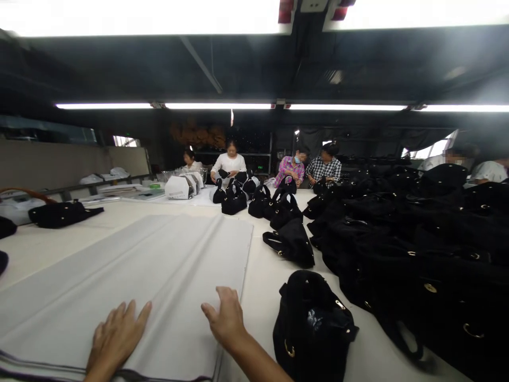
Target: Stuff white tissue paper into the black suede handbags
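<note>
At the bottom of the frame the left hand [115,337] and the right hand [226,318] both lie palm down on one pale cloth [159,265]. Their fingers are open and slightly spread, and they grip nothing. The cloth runs from lower left up towards the middle of the picture, flat on the table [262,276]. It looks fully laid out but not yet smooth, since several long ridges run along its length. Nothing rests on it but the two hands. Just right of the right hand one black handbag [314,323] stands on the bare table, apart from the cloth. Beyond it a second handbag [292,241] lies on its side. The right half of the frame is filled by a heap of black bags [417,239], too many and too dark to count. At middle left another single black bag [63,212] lies flat. Further up the centre about six upright bags [254,201] stand in a cluster, with a white box [181,187] to their left. Four seated people [294,170] are at the far end, and at least two more sit at the upper right edge.
</note>
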`<state>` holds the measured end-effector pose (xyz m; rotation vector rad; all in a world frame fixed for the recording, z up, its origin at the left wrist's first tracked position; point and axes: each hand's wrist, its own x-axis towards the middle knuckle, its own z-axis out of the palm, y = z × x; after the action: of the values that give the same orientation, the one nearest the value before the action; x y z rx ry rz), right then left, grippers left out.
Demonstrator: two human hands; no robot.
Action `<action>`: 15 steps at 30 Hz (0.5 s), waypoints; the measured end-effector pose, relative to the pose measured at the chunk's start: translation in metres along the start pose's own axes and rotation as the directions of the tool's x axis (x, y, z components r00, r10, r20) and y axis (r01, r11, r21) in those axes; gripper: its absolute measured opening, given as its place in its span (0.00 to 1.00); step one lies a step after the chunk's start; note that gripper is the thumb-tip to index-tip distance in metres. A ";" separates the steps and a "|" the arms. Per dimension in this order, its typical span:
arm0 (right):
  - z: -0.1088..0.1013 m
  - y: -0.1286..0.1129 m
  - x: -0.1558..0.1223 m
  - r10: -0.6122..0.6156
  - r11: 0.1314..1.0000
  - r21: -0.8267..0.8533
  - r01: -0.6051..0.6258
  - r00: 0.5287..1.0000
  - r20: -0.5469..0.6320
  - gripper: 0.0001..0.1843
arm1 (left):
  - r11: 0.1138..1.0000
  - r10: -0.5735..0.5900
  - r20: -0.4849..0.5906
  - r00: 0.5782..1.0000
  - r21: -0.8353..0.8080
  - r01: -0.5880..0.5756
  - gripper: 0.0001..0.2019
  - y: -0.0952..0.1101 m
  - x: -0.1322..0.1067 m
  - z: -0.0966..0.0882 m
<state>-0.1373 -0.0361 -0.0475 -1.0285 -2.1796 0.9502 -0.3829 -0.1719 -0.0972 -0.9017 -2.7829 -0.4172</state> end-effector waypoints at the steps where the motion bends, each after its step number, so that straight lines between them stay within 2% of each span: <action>1: 0.017 0.000 0.016 0.036 0.997 -0.071 -0.034 0.999 0.017 0.35 | 1.000 -0.014 0.002 1.000 0.022 0.014 0.31 -0.001 -0.001 0.005; 3: 0.050 -0.003 0.044 0.121 0.973 -0.201 -0.114 0.992 0.025 0.47 | 0.998 -0.031 -0.008 0.999 0.059 0.031 0.32 -0.002 -0.003 0.013; 4: 0.065 -0.007 0.056 0.139 0.957 -0.257 -0.133 0.990 0.005 0.48 | 0.997 -0.036 -0.015 0.999 0.072 0.037 0.33 -0.002 -0.003 0.016; 6: 0.091 -0.015 0.072 0.110 0.931 -0.344 -0.121 0.993 -0.050 0.45 | 0.996 -0.037 -0.019 0.999 0.084 0.039 0.34 -0.003 -0.001 0.022; 8: 0.107 -0.021 0.080 0.081 0.912 -0.398 -0.102 0.994 -0.070 0.41 | 0.996 -0.044 -0.023 0.999 0.073 0.046 0.36 -0.005 0.001 0.026; 12: 0.108 -0.022 0.081 0.026 0.894 -0.447 -0.037 0.999 -0.032 0.38 | 0.997 -0.064 -0.044 0.997 0.032 0.065 0.38 -0.004 0.002 0.024; 15: 0.099 -0.018 0.079 -0.005 0.897 -0.442 0.005 1.000 0.000 0.36 | 0.999 -0.030 -0.046 0.998 0.035 0.032 0.32 0.001 -0.002 0.014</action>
<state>-0.2599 -0.0168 -0.0796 -1.2205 -2.4577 0.4497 -0.3824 -0.1674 -0.1109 -0.8316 -2.7575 -0.3858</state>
